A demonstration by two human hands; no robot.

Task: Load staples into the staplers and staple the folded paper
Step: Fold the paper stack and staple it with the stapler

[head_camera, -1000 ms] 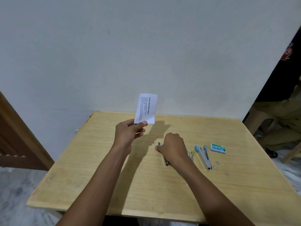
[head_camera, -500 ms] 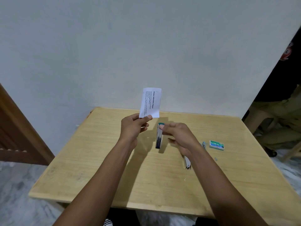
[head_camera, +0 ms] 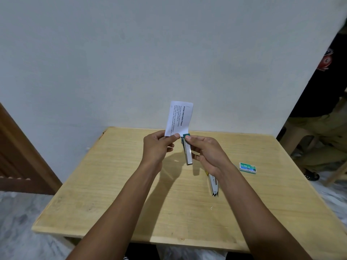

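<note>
Pale wood with fine streaks of grain makes up the counter [head_camera: 112, 184], a square slab set against a plain matte wall [head_camera: 131, 62]. We take the green-tipped stapler [head_camera: 187, 151] as our mark. It is a slim bar of bright metal, held on end above the counter with its green plastic cap uppermost. The right grip [head_camera: 208, 152] has it, with thumb and fingertips curled round the upper part of the bar from the right side.

Just left of the stapler's cap is the left grip [head_camera: 156, 147]. Its thumb is pressed against the forefinger, pinching the bottom edge of the folded paper [head_camera: 179, 118]. That paper is thin, white and oblong, printed with small black lines that run sideways. It stands upright above and a little left of the stapler. Its lower right corner sits at the cap, and we cannot tell whether it lies inside the stapler's mouth.

We count two staplers. The second stapler [head_camera: 213, 185] lies flat on the counter below and right of the first. It is a narrow, tapering metal piece with a yellow bit at its far end, partly hidden by the right forearm.

One staple box [head_camera: 247, 168], a small flat carton in green and white, rests on the counter well to the right of the held stapler. One tiny pale sliver [head_camera: 211, 208], too small for us to name, lies on the wood farther below, near the second stapler.
</note>
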